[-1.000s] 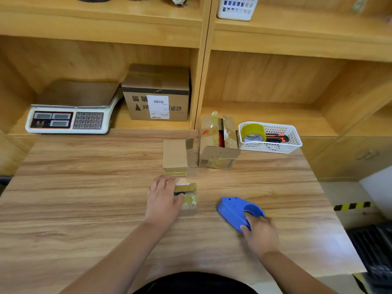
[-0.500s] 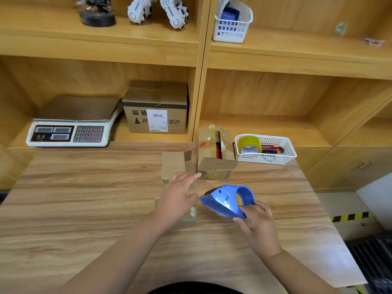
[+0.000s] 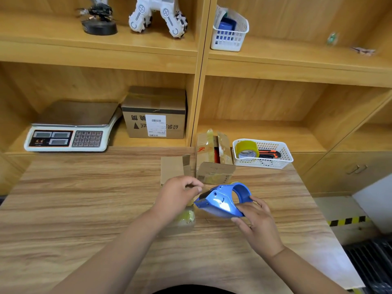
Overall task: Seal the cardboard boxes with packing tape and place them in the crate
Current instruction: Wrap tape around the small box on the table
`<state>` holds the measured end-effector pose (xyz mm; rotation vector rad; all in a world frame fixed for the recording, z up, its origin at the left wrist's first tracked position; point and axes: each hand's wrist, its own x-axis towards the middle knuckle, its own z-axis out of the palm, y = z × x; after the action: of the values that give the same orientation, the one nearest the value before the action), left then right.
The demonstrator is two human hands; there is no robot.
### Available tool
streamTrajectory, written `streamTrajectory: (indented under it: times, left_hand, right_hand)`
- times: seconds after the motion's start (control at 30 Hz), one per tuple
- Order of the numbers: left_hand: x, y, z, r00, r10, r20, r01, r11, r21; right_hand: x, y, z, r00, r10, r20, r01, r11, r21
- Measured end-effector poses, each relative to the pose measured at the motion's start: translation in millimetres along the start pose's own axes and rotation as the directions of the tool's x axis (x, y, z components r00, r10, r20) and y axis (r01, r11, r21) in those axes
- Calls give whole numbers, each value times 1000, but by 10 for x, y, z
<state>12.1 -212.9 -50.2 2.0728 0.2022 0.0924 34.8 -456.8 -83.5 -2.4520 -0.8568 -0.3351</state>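
Observation:
My right hand grips a blue tape dispenser from below and holds it just above the table. My left hand is at the dispenser's front edge, thumb and fingers pinched together on the tape end there. Under my left hand lies a small cardboard box with yellowish tape on it, mostly hidden by the hand and wrist. Behind it stand a plain cardboard box with a raised flap and a taller taped box with its flaps open.
A white basket with a tape roll and orange cutters sits at the table's back right. The shelf behind holds a scale and a labelled carton. The table edge drops to the floor on the right.
My right hand lifted the dispenser off the table and tilted it toward the left. My left hand left the small box and rose to the dispenser's front. The view tilted up.

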Motion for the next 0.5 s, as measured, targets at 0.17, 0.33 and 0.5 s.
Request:
streamTrajectory:
  times: [0.17,0.33,0.5]
  left_hand:
    - [-3,37,-34,999,-25,-42,21,997,-79]
    - [20,57,-65,997,-65,-46,60,992,-115]
    - [50,13,-45,993,-117,-31,112,984,-135]
  right_hand:
    - [78,-61,-61,1000,4,30,-5,999,45]
    - [91,-144,-89,998,55,25,-57,996,68]
    - [206,-202,-123,987,145,63,-151,983,103]
